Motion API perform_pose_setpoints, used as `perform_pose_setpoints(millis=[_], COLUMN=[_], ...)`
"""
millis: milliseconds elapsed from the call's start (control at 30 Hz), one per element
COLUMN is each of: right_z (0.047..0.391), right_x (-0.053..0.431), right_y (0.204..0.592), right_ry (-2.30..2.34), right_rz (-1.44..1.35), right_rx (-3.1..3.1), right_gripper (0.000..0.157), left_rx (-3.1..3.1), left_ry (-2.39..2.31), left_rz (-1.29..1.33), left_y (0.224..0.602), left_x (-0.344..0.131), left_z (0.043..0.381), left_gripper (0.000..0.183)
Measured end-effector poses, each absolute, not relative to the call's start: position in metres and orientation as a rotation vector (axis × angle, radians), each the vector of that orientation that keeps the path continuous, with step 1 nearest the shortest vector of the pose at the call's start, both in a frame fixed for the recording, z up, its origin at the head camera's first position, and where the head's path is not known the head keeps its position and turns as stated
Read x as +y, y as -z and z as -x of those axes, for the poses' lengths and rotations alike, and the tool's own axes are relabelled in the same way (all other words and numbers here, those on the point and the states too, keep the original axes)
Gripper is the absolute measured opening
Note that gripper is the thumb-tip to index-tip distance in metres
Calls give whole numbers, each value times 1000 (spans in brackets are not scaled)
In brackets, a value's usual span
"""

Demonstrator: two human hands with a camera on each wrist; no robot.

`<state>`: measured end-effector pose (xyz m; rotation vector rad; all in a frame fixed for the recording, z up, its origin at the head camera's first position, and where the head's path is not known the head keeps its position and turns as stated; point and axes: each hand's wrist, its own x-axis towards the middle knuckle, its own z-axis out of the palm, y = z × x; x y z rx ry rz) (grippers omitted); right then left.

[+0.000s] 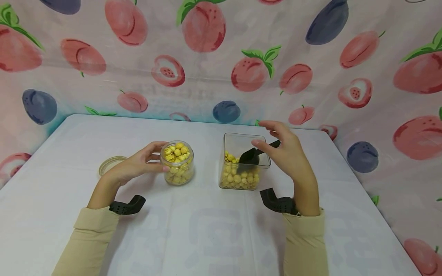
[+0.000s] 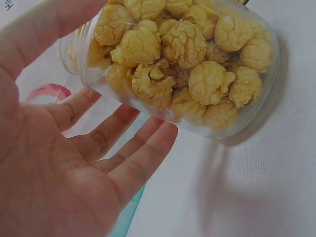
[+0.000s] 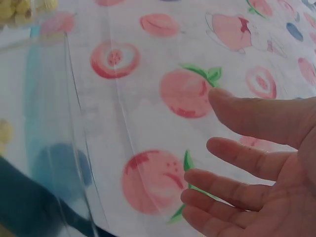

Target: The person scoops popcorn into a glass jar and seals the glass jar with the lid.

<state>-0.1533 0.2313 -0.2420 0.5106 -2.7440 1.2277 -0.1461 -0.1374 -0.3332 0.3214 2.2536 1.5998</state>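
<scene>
A clear round jar of yellow popcorn stands on the white table, full almost to its rim. My left hand holds it from the left, thumb on the near side and fingers on the far side. To the right is a clear square container, about half filled with popcorn. A black scoop leans inside it, handle sloping up over the right rim. Beside that handle hovers my right hand, thumb and fingers apart; the right wrist view shows nothing between them.
A round lid with a gold-coloured rim lies left of the jar, partly behind my left wrist. Black curved mounts project from both wrists. A fruit-printed cloth hangs behind the table and along its right side.
</scene>
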Motion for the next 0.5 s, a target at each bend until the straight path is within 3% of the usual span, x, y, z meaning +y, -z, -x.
perform_pose_setpoints(millis=[500], right_z=[145], right_x=[177], right_y=[254], right_ry=[-1379], right_rz=[-834], right_rx=[-2663], right_gripper=[63], left_rx=[2252], left_ry=[-1590], left_rz=[-317], left_y=[332], left_x=[-137], left_z=[146], left_gripper=[68])
